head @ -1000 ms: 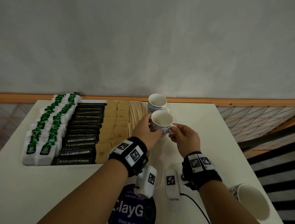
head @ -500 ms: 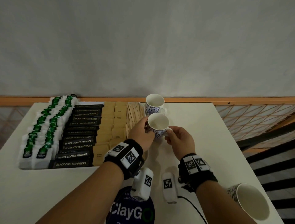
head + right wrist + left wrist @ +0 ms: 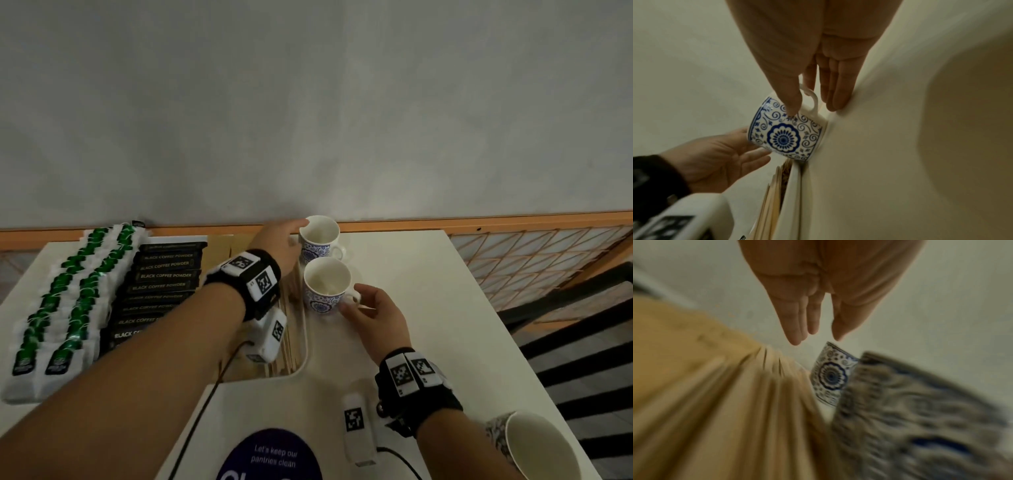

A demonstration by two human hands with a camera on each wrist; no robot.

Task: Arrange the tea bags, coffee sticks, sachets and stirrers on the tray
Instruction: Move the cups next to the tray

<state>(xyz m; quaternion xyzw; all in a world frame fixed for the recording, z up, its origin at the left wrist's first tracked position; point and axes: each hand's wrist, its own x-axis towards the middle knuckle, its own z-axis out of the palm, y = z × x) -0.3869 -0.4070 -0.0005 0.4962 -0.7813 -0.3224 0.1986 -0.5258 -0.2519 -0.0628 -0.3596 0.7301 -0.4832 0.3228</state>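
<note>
A white tray [image 3: 305, 337] on the left holds rows of green-and-white tea bags [image 3: 78, 294], black coffee sticks [image 3: 164, 275], brown sachets [image 3: 217, 246] and wooden stirrers [image 3: 291, 335]. Two blue-patterned cups stand just right of it. My right hand [image 3: 352, 303] pinches the handle of the near cup [image 3: 327, 287] between thumb and forefinger, its other fingers straight on the table. My left hand [image 3: 298, 228] reaches over the stirrers, fingers straight, fingertips at the rim of the far cup [image 3: 320, 240]. The left wrist view is blurred; it shows the far cup [image 3: 830, 374] below the fingertips.
A patterned paper cup [image 3: 537, 445] sits near the table's front right corner. A round blue sticker [image 3: 270, 455] lies on the white table [image 3: 428, 308] in front of me. The grey wall runs behind, and the table edge drops to a lattice rail on the right.
The near cup, held up by both hands before, now stands on the table beside the tray. My left hand has let go of it and moved to the far cup.
</note>
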